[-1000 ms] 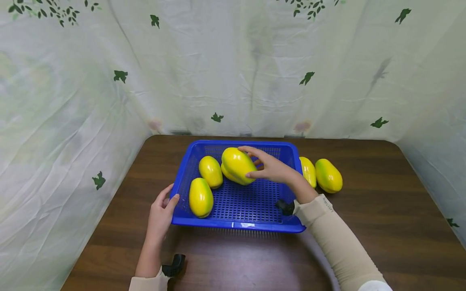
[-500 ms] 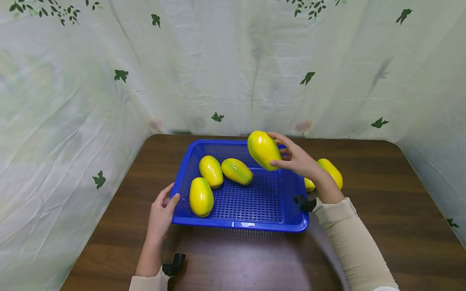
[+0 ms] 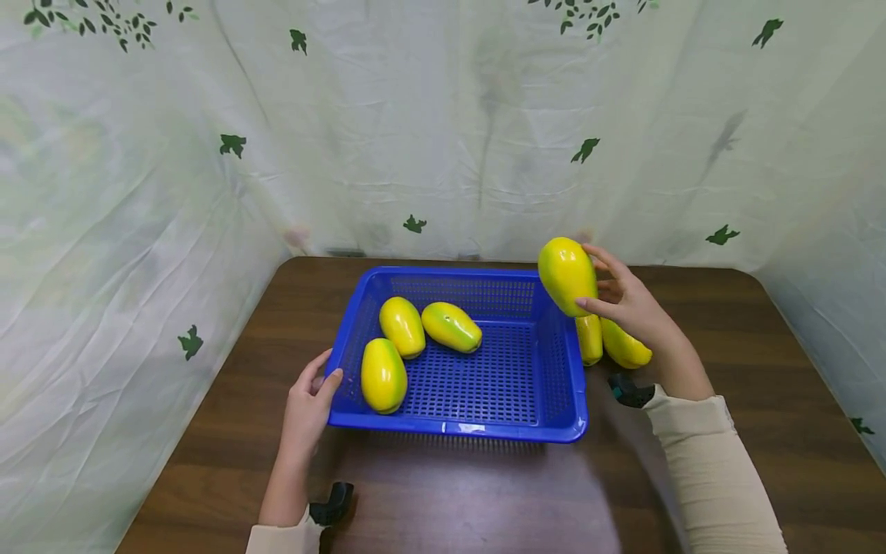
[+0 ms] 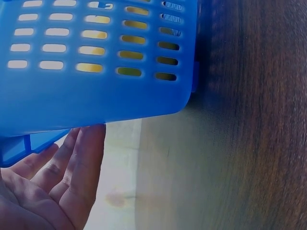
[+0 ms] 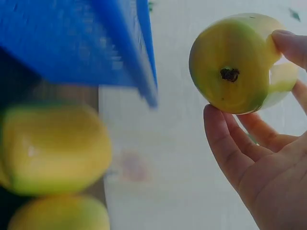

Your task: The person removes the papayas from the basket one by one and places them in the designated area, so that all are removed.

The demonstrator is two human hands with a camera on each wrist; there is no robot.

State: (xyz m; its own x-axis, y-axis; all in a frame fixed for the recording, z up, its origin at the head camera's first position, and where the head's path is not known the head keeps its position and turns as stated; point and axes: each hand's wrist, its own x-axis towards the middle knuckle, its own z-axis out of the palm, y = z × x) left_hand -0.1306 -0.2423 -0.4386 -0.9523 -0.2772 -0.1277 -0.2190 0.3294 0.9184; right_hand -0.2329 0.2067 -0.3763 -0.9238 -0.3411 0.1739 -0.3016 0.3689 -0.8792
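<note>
My right hand (image 3: pixel 630 308) grips a yellow-green papaya (image 3: pixel 566 275) between thumb and fingers, in the air just above the right rim of the blue plastic basket (image 3: pixel 457 429). In the right wrist view, the held papaya (image 5: pixel 230 72) shows its dark stem end. My left hand (image 3: pixel 308 400) holds the basket's left rim, thumb on top and fingers outside; the left wrist view shows the fingers (image 4: pixel 86 163) against the perforated wall. Inside the basket, toward the left, lie three papayas: one front (image 3: pixel 384 375), one behind it (image 3: pixel 401 327) and one nearer the middle (image 3: pixel 451 327).
Two more papayas rest on the brown wooden table (image 3: pixel 720 400), right of the basket: one close against its wall (image 3: pixel 589 340), one farther right (image 3: pixel 625 345). A pale printed curtain (image 3: pixel 443 154) stands behind the table and at both sides.
My right hand has lifted the papaya from inside the basket and carried it rightward to above the right rim. The left hand stays on the left rim.
</note>
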